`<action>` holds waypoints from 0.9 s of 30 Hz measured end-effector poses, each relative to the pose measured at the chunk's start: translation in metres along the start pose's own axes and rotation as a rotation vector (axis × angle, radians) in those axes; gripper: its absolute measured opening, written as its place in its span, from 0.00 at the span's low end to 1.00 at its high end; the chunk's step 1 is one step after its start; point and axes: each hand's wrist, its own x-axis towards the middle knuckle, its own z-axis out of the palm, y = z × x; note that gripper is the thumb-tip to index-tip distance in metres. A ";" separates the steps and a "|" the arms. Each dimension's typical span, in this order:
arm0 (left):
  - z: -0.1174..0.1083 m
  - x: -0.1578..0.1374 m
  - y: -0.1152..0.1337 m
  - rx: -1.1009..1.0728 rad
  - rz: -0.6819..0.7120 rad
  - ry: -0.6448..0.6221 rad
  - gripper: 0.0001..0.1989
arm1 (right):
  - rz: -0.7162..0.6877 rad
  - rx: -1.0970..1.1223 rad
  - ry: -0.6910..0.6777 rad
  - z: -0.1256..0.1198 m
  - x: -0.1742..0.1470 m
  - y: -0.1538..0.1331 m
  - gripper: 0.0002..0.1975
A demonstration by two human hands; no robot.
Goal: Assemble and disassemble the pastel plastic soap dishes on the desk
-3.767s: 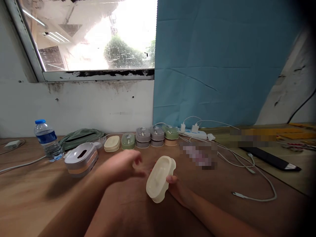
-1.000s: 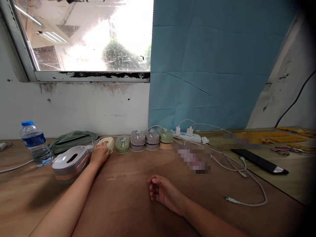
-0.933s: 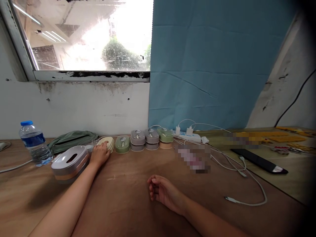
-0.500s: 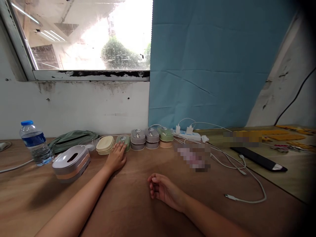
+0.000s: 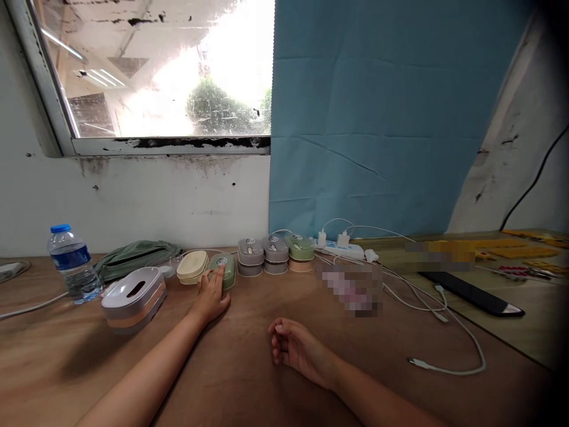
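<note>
My left hand (image 5: 210, 299) lies with stretched fingers over the left side and lid of a small green lunch box (image 5: 229, 268); part of the box is hidden under them. Just left of it is a stack of cream lids or shallow trays (image 5: 192, 267). To the right stand two grey lunch boxes (image 5: 250, 256) and a green one with a tan base (image 5: 301, 252), side by side. My right hand (image 5: 302, 350) is above the table front, palm turned inward, fingers loosely curled, nothing seen in it.
At left are a water bottle (image 5: 73, 267), a grey-and-orange container (image 5: 136, 299) and a green pouch (image 5: 137, 259). A power strip (image 5: 347, 249), white cables (image 5: 478, 350), a blurred pinkish item (image 5: 349, 287) and a black flat object (image 5: 471, 293) lie to the right.
The green lunch box under my left hand has come slightly toward me, apart from the grey ones. My left fingers now sit more on its left side. My right hand is nearly unchanged.
</note>
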 end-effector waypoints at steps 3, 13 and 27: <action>-0.003 -0.001 0.000 -0.027 -0.013 -0.024 0.34 | 0.002 -0.002 0.012 0.001 -0.001 -0.001 0.05; -0.047 -0.040 0.015 -0.406 0.122 -0.029 0.22 | -0.074 0.004 0.030 -0.002 0.001 0.000 0.04; -0.059 -0.044 0.023 -0.846 0.176 -0.280 0.33 | -0.188 -0.004 0.199 -0.011 0.006 -0.007 0.04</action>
